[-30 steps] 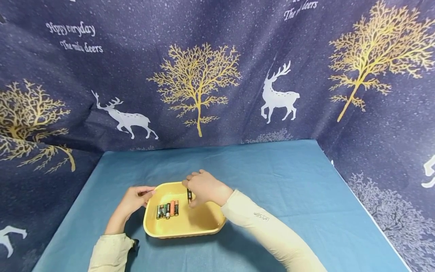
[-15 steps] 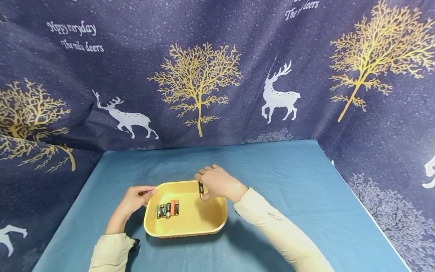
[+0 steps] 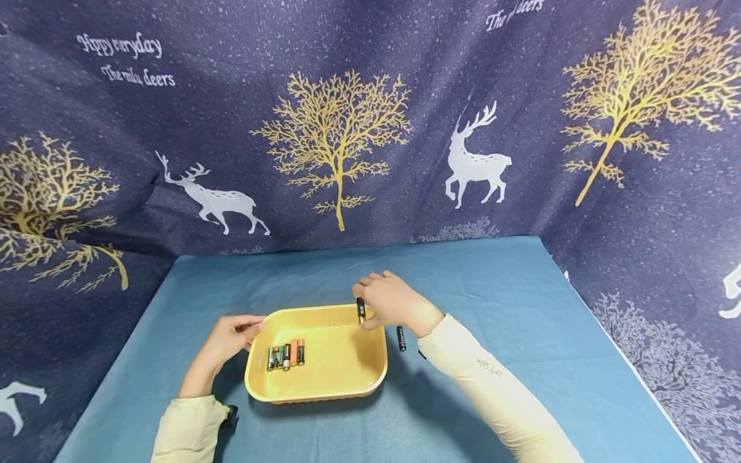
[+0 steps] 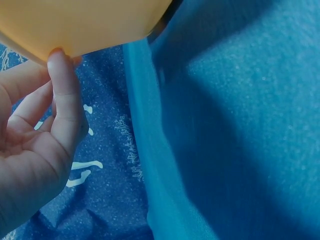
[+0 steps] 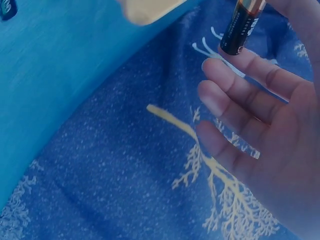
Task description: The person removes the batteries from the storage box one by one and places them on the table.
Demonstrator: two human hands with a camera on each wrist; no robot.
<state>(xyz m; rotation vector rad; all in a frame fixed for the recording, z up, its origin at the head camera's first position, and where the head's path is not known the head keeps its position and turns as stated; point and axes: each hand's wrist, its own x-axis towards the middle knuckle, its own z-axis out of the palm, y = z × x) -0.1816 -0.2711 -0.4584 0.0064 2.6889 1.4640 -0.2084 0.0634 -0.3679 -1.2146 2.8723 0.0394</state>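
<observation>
Pinching one battery (image 3: 361, 310), the right hand (image 3: 390, 300) hovers by the tray (image 3: 338, 370), just below mid-frame. Left hand (image 3: 230, 337) has got the tray pinched, lower left. Looks like six batteries (image 3: 286, 357) in the tray, lower centre, plus one loose battery (image 3: 401, 338) right of it on the tabletop (image 3: 475, 283).

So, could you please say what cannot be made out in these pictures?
Head view: print on the row of batteries, too small.
Left wrist view: most of the yellow tray, cut by the top edge.
Right wrist view: upper end of the battery in the right hand, cut by the top edge.
</observation>
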